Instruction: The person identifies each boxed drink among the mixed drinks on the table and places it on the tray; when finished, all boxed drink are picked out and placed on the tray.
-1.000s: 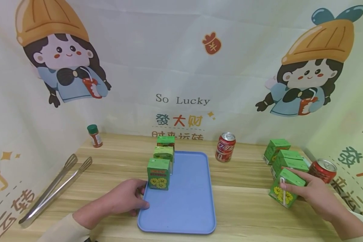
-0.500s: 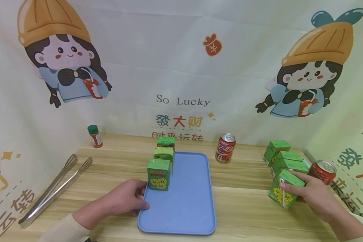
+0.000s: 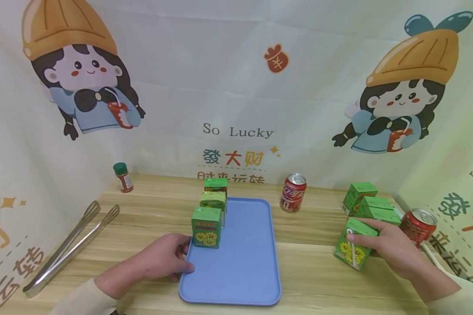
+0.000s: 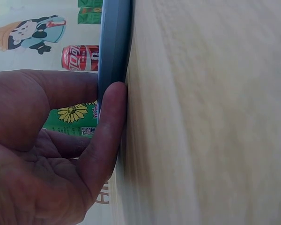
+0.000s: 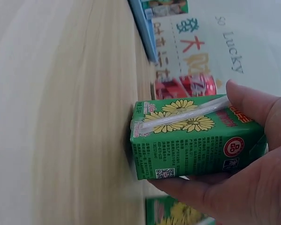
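My right hand (image 3: 398, 251) grips a green drink carton (image 3: 344, 251) with yellow flowers and a white straw (image 5: 178, 117) on its side. The carton is tilted, and in the right wrist view its lower end is close to the wooden table. My left hand (image 3: 161, 258) pinches the left rim of a blue tray (image 3: 248, 262); the left wrist view has fingers on both sides of that rim (image 4: 113, 42). Three cartons stand in a row along the tray's left side: a front one (image 3: 206, 232), a lighter green middle one (image 3: 213, 199) and a rear one (image 3: 216, 182).
More green cartons (image 3: 378, 208) stand at the right, partly behind my right hand, with a red can (image 3: 419, 225) beside them. Another red can (image 3: 293, 192) is behind the tray's right corner. Metal tongs (image 3: 72, 249) and a green-capped spice jar (image 3: 124, 178) are at the left.
My right hand has moved left with the carton, drawing it away from the other cartons at the right. The left hand and the tray have stayed in place.
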`<state>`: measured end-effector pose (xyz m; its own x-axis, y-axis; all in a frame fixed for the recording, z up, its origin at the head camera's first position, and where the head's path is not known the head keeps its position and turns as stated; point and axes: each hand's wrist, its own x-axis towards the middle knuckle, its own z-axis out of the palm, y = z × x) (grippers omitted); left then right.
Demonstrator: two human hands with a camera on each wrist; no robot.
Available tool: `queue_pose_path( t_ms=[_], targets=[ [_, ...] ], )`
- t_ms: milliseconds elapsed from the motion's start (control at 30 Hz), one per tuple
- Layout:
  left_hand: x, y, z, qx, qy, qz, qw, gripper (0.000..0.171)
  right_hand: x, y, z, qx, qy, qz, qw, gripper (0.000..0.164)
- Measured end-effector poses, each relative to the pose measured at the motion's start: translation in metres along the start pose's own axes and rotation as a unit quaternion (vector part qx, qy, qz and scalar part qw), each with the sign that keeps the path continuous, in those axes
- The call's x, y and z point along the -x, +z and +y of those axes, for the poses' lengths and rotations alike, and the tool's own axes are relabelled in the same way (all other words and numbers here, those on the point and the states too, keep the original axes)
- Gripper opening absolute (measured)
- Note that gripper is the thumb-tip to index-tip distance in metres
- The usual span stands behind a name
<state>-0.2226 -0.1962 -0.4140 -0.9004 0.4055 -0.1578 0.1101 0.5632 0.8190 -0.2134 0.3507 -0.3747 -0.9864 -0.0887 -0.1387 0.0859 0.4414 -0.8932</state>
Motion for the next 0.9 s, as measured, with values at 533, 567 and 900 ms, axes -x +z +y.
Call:
queue_pose_path(
  t_ms=[533,567,900],
  targets=[
    [0.0,0.001,0.0,-0.003,-0.001,0.004,1.0,0.068,-0.052,0.063,-0.059,0.014,-0.097,-0.067,0.993,0.068],
    [0.0,0.001,0.0,-0.003,-0.001,0.003,1.0,0.068,-0.055,0.066,-0.062,0.013,-0.101,-0.072,0.992,0.068],
    [0.002,0.0,0.002,-0.002,0.001,0.004,1.0,0.068,-0.092,0.099,-0.087,0.047,-0.125,-0.078,0.988,0.07]
  ],
)
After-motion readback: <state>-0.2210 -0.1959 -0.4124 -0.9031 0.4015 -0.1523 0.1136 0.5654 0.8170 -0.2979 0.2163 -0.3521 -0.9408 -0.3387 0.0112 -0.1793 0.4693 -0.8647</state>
